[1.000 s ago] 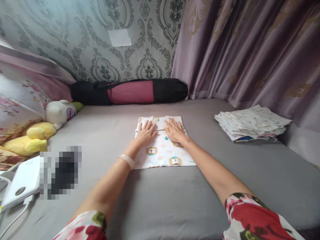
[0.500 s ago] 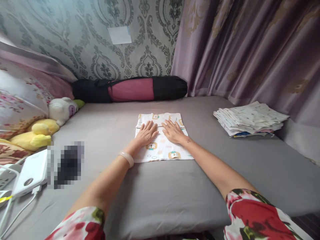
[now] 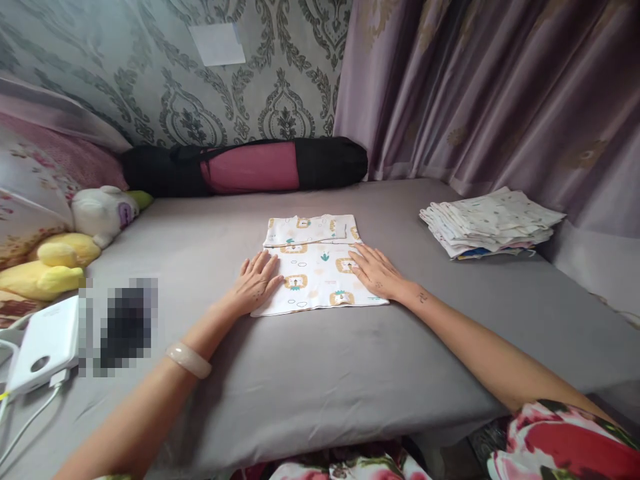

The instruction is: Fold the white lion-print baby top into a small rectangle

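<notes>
A white cloth (image 3: 320, 277) printed with tan lion faces and small green motifs lies on the grey bed sheet, its far part folded over toward me. My left hand (image 3: 257, 283) rests flat at the cloth's left edge, fingers stretched out. On the opposite side, my right hand (image 3: 377, 270) lies flat over the right edge, its fingers extended and slightly apart. Neither hand grips the fabric. A pale bangle (image 3: 189, 360) circles my left wrist.
At the right stands a stack of folded cloths (image 3: 493, 223). A black and pink roll bag (image 3: 250, 167) lies along the wall. Plush toys (image 3: 103, 213), a white power bank (image 3: 46, 343) with cables and a blurred dark patch are on the left.
Both hands have slid apart from the cloth's middle to its left and right edges. More of the print now shows between them. The camera view has shifted slightly.
</notes>
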